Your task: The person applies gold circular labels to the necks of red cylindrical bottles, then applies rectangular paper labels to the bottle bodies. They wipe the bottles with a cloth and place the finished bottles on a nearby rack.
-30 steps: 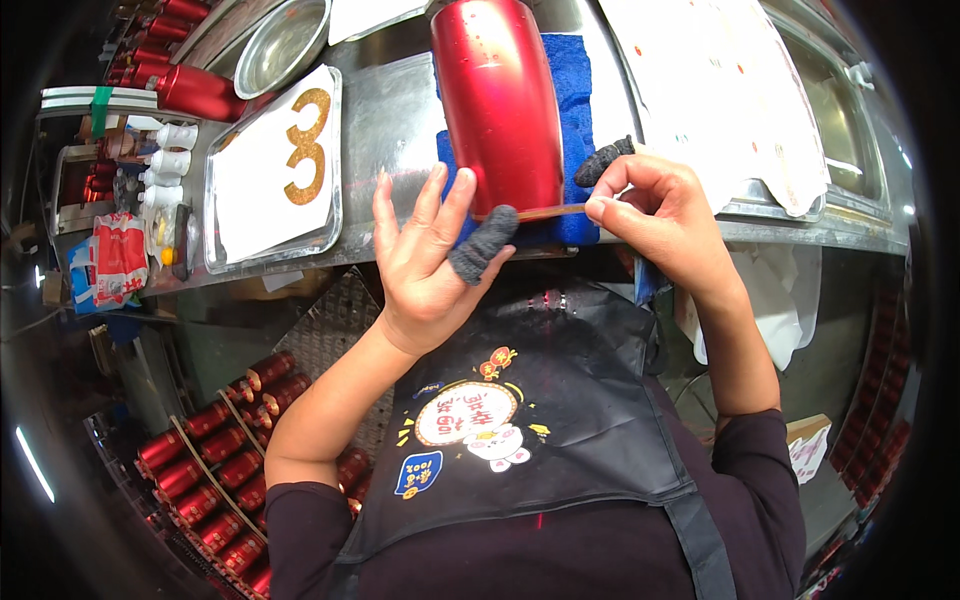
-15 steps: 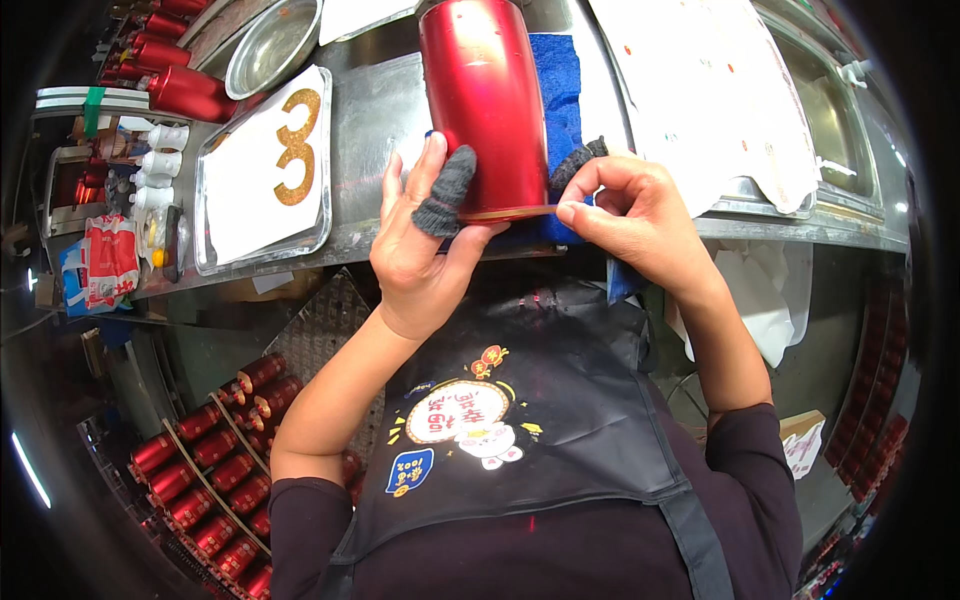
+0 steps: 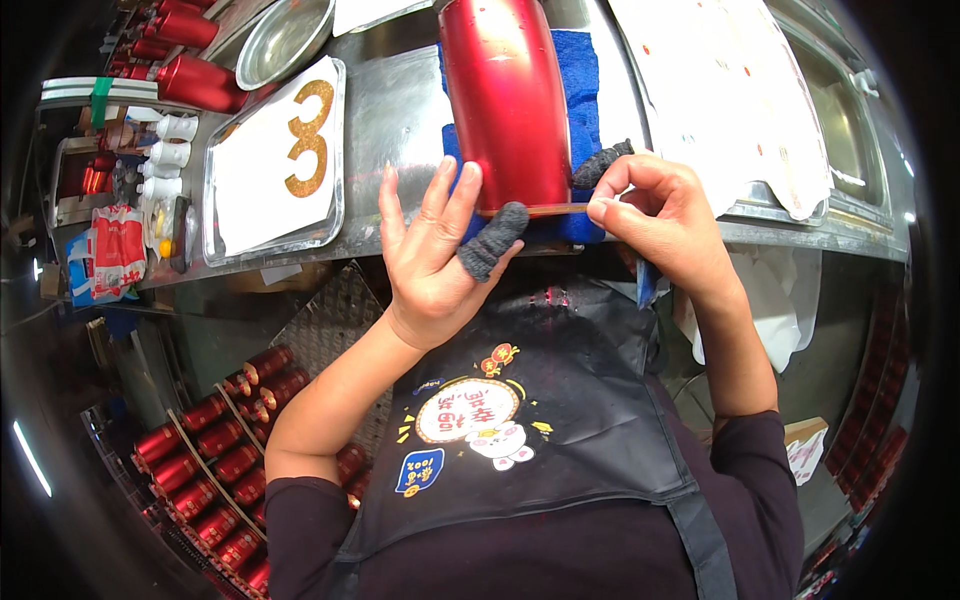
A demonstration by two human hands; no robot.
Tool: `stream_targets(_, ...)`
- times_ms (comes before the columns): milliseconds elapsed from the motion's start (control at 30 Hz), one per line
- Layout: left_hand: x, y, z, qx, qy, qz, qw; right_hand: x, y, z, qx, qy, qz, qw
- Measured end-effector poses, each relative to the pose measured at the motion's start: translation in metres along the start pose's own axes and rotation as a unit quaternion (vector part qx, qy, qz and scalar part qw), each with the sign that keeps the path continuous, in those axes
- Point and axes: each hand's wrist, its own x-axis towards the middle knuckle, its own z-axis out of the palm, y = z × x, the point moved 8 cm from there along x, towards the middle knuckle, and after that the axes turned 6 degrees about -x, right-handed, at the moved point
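Observation:
A shiny red metal bottle [image 3: 508, 100] lies with its near end toward me on a blue towel [image 3: 583, 85]. Along that near end runs a thin brownish strip [image 3: 555, 211]. Thumb and index finger of my right hand [image 3: 665, 215] pinch the strip's right end, and a dark knitted finger cover sits on one of its fingers. My left hand [image 3: 437, 260] is spread, with its middle fingertips close against the bottle's left side. The left index finger, also in a dark knitted cover, lies at the strip's left part. The left thumb is mostly hidden below it.
A clear tray [image 3: 222, 240] with a white sheet and gold glittery shapes stands left on the metal table, near a steel bowl [image 3: 285, 45]. White sheeting [image 3: 730, 100] covers the right. Several red bottles [image 3: 200, 82] lie far left; more fill a rack [image 3: 215, 440] below.
My left index finger has come off the bottle's side onto the strip at its near end, and the left thumb has pulled back. The right hand keeps its pinch.

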Motion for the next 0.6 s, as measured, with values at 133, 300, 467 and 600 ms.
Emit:
stream_targets(133,0.022,0.016,0.007,0.044,-0.001,0.025,0.999,0.006,0.007,0.001,-0.025,0.004,-0.002,1.000)
stream_targets(300,0.031,-0.002,0.011,-0.042,0.035,-0.075,0.996,0.007,0.011,0.004,0.001,-0.001,0.011,1.000)
stream_targets(467,0.008,-0.019,0.006,-0.142,0.072,-0.130,0.979,0.003,0.002,0.009,-0.009,-0.006,-0.005,1.000)
stream_targets(600,-0.007,-0.016,-0.003,-0.093,0.029,-0.071,0.993,0.004,-0.003,0.012,-0.002,-0.002,-0.006,1.000)
